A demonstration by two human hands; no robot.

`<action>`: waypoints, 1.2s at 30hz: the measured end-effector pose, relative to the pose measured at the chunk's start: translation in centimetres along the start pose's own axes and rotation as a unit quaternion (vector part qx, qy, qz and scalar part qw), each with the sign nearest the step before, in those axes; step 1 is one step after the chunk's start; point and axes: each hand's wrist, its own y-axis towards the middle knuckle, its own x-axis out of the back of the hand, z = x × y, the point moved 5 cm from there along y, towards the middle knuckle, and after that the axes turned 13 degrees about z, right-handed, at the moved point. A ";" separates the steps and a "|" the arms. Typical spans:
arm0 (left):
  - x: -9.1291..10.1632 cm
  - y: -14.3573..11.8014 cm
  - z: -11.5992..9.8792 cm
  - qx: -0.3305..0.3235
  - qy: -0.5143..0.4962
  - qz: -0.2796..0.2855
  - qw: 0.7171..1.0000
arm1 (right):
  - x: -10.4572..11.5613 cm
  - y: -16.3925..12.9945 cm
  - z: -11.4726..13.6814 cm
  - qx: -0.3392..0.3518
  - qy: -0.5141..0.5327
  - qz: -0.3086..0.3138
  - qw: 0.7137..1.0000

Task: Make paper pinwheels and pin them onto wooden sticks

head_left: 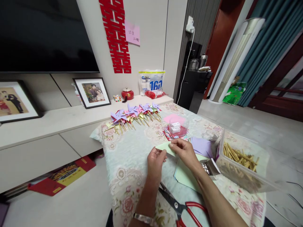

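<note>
Both hands hold a light green sheet of paper above the table. My left hand pinches its left side, with fingers closed. My right hand grips its right edge between thumb and fingers. Below my right forearm lies a stack of green paper, with purple paper squares beyond it. Red-handled scissors rest between my forearms, blades partly apart and pointing toward my left wrist. A small open box of shiny metal pieces sits right of my right forearm.
Several finished paper pinwheels on sticks lie at the table's far side. A clear bin of wooden sticks stands at the right. A round clear container holds a small white box. Behind is a white cabinet with framed photos.
</note>
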 end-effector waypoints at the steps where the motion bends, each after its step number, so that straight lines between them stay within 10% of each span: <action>1: -0.1 -0.1 0.0 0.003 0.001 0.004 1.000 | 0.1 -0.1 -0.3 -0.006 0.022 -0.005 1.000; 15: -2.1 -0.8 -0.6 -0.027 -0.102 0.121 0.987 | -0.5 -0.8 -1.4 -0.090 0.261 0.014 0.961; 36: -1.0 -0.6 -0.5 0.021 -0.147 -0.006 0.989 | -1.2 -1.1 -1.7 -0.077 0.260 0.121 0.955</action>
